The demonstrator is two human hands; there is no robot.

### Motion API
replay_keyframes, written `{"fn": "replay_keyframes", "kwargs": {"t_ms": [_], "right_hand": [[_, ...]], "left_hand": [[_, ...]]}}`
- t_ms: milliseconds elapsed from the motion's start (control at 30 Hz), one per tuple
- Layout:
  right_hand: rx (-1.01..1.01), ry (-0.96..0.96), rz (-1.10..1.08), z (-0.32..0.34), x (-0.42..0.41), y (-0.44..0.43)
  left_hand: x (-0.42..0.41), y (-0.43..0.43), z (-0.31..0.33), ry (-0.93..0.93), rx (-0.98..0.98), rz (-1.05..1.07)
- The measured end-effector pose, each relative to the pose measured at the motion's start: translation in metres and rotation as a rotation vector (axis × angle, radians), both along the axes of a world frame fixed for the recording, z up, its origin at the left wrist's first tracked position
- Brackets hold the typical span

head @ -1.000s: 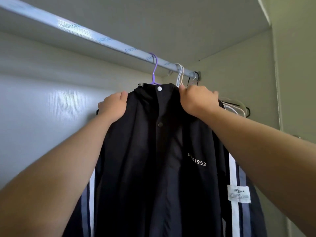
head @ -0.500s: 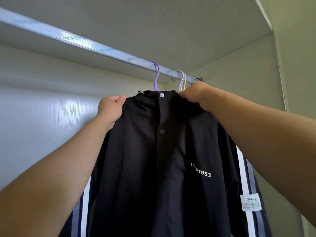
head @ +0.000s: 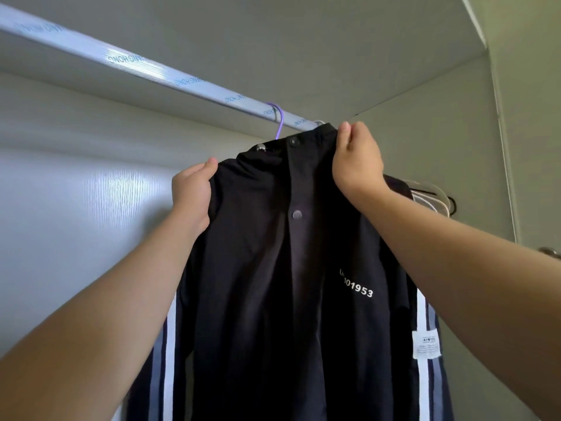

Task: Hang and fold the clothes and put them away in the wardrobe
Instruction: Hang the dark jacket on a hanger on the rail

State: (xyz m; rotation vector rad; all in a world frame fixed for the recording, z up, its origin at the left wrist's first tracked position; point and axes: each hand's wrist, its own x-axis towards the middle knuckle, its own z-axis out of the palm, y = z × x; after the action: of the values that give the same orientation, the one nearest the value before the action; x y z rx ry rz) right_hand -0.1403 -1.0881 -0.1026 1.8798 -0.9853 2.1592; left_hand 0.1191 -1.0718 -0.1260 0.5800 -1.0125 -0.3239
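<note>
Jacket (head: 273, 284) hangs inside the wardrobe (head: 76, 208), and its purple hanger (head: 279, 123) is hooked over the rail (head: 136, 62). Your right hand (head: 356, 161) has climbed from the shoulder a second ago to the collar's top edge, with fingers and thumb clamped on the fabric just under the rail. Your left hand (head: 191, 192) stays on the other shoulder, fingers curled round the cloth, thumb on the front. Spare pale hangers (head: 431, 196) sit at the rail's far right end, behind your right forearm.

Empty hangers (head: 431, 202) hang near a metal fitting (head: 550, 252)
</note>
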Motion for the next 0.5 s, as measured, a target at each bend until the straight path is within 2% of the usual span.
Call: {"fn": "replay_keyframes", "kwargs": {"t_ms": [100,167,367,433,500], "right_hand": [[-0.259,0.323,-0.261,-0.03,-0.005,-0.004],[-0.359,0.431,-0.366,-0.044,-0.01,-0.012],[-0.322,0.408,-0.288,-0.048,-0.018,-0.016],[-0.289,0.401,-0.306,-0.046,-0.017,-0.015],[-0.211,0.409,-0.328,-0.045,-0.015,-0.014]], "left_hand": [[-0.002,-0.004,-0.014,-0.019,-0.018,0.046],[-0.003,-0.005,-0.021,-0.087,0.007,0.128],[0.014,-0.005,-0.019,-0.201,0.134,0.451],[0.026,-0.006,-0.02,-0.254,0.241,0.586],[0.036,-0.01,-0.025,-0.305,0.351,0.613]]}}
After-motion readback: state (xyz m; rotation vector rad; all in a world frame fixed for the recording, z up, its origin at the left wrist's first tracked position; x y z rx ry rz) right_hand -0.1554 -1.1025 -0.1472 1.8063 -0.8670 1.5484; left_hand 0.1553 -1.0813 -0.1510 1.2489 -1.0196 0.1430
